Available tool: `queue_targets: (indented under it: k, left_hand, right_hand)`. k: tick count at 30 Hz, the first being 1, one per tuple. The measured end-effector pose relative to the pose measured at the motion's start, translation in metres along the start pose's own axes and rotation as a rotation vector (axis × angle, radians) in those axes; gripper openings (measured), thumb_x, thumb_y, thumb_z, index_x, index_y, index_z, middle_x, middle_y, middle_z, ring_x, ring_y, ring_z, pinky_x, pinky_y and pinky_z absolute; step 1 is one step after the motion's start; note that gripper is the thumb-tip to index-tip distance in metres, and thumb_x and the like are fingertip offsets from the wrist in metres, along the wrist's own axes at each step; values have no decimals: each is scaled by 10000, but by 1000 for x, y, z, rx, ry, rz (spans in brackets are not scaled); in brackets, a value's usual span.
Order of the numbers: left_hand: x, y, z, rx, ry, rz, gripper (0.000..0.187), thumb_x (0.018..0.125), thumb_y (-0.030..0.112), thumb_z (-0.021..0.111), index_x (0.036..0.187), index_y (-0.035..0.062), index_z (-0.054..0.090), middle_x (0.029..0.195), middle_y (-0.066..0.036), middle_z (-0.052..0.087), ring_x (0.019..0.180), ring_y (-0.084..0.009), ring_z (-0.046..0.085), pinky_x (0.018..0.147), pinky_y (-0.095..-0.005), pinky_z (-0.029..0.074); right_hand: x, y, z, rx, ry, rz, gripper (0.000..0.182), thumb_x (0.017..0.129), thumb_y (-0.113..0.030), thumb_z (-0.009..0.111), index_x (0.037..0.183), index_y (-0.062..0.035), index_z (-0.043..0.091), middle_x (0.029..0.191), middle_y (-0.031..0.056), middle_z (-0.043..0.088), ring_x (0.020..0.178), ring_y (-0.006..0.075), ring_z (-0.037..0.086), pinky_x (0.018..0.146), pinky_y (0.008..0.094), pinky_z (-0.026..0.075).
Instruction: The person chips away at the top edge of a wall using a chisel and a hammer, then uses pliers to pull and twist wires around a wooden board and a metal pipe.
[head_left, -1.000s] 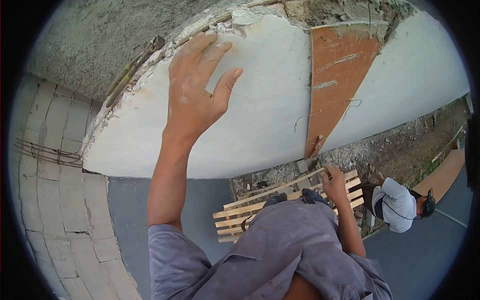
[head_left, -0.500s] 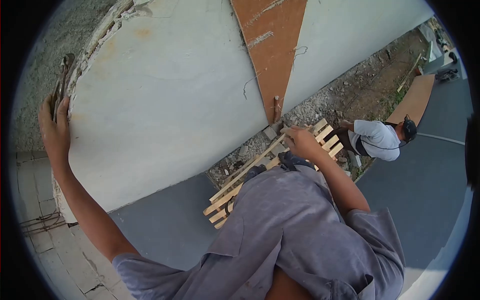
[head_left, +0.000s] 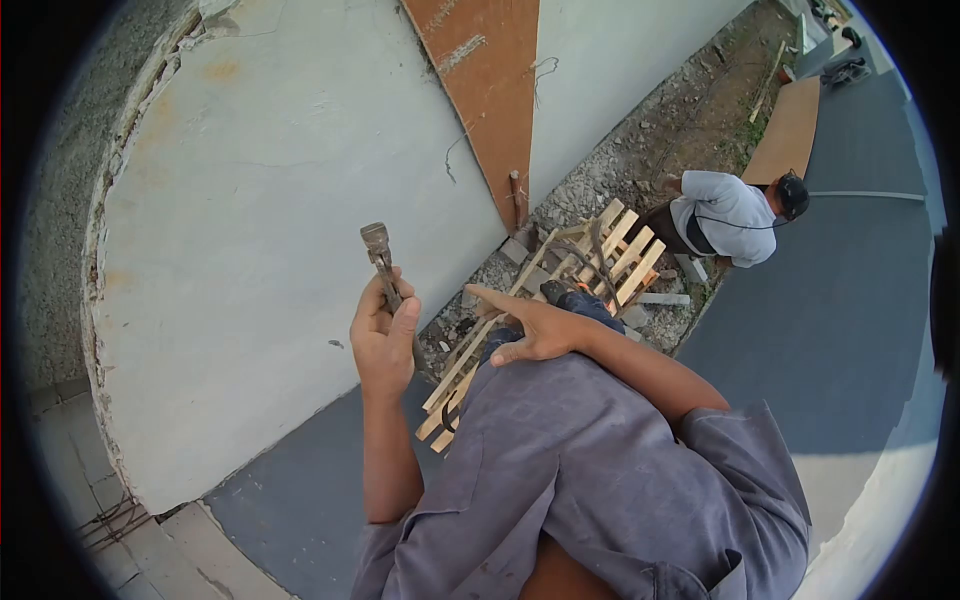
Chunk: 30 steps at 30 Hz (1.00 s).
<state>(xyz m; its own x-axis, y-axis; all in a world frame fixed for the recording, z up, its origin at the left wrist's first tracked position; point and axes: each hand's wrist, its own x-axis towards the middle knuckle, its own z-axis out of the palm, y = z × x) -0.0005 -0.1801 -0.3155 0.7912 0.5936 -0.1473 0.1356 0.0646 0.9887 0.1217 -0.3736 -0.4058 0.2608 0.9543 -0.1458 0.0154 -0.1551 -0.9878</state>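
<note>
My left hand (head_left: 383,345) is raised in front of the white wall, its fingers wrapped around a pair of metal pincers (head_left: 378,248). The tool's worn head points up, and part of a handle shows below my palm. To the right, at my waist, my right hand (head_left: 535,328) holds nothing; its fingers are stretched out toward the left hand, with a gap between the two. Below my hands is a slatted wooden pallet (head_left: 640,262), with my dark shoes and trousers over it. The white wall (head_left: 250,250) spans the left side, with a rough, broken edge.
A brown board (head_left: 490,90) leans against the wall. Rubble (head_left: 590,195) lines the wall's foot. Right of the pallet, a person in a white shirt (head_left: 735,215) stands near a grey surface (head_left: 800,300). Bare rebar (head_left: 118,522) sticks out at lower left.
My left hand has come away from the wall's broken edge, moving right to the front of my body with the pincers. My right hand has shifted left and lower, its fingers now extended.
</note>
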Motion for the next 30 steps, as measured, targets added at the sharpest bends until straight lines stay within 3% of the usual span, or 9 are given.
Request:
queue_targets:
  k: [3,6,9,13,16,18,24,27,30]
  left_hand:
    - [-12,-60,62,-215,-55,-160,515,925,171,686,1332,-60,470,1147,-66,591,1040,-127,564,890,-262,448]
    - [-19,-74,70,-73,-253,3,560,919,222,698,1347,-56,469,1277,-138,569,1169,-185,552,972,-305,444]
    - [-3,-50,45,472,-270,157,606,918,235,691,1395,-39,436,1370,-170,510,1263,-223,507,1032,-361,425]
    - [20,-93,-4,335,-280,-316,594,880,320,724,1347,7,533,1278,-179,603,1124,-278,614,965,-367,481]
    - [12,-151,-18,630,-427,-513,586,881,319,713,1336,-7,540,1238,-191,633,1093,-290,634,954,-369,490]
    - [-5,-205,-15,733,-613,-647,606,881,346,697,1342,-11,532,1241,-193,635,1118,-296,626,978,-377,475]
    - [-41,-253,46,803,-446,-544,314,879,353,661,976,56,688,997,-170,697,963,-310,655,822,-394,488]
    - [-33,-239,55,745,-333,-633,313,907,340,628,975,39,682,935,-167,691,889,-288,648,802,-371,480]
    - [-47,-204,38,365,-569,-885,302,944,309,601,967,20,686,863,-64,679,811,-152,598,771,-298,458]
  right_hand:
    - [13,3,22,135,150,-104,781,792,-226,735,1466,-89,365,1204,194,585,1102,316,580,950,381,464]
    - [0,14,19,66,317,-32,639,775,-143,675,1370,-64,455,1058,182,619,1015,317,615,898,381,479]
    - [-32,20,-16,-144,323,288,451,758,-105,638,1195,-14,573,870,206,636,886,343,653,809,386,501]
    - [-85,91,-60,-517,345,512,403,747,-162,641,1122,-14,633,964,258,667,926,398,652,825,424,507]
    - [-116,119,-74,-446,250,778,410,731,-176,664,1103,-5,645,978,245,677,940,399,651,840,436,503]
    - [-134,152,-72,-397,257,717,358,730,-182,683,1030,9,645,907,225,679,872,364,650,802,430,494]
    - [-125,176,-120,-221,198,698,242,683,-124,645,903,-24,633,788,118,649,752,245,605,709,366,481]
    - [-125,165,-142,-58,-15,756,222,682,-108,644,889,-28,632,774,76,637,713,209,592,658,343,469]
    - [-132,120,-157,223,-129,792,200,692,-69,674,885,-29,638,759,43,619,681,157,580,618,302,455]
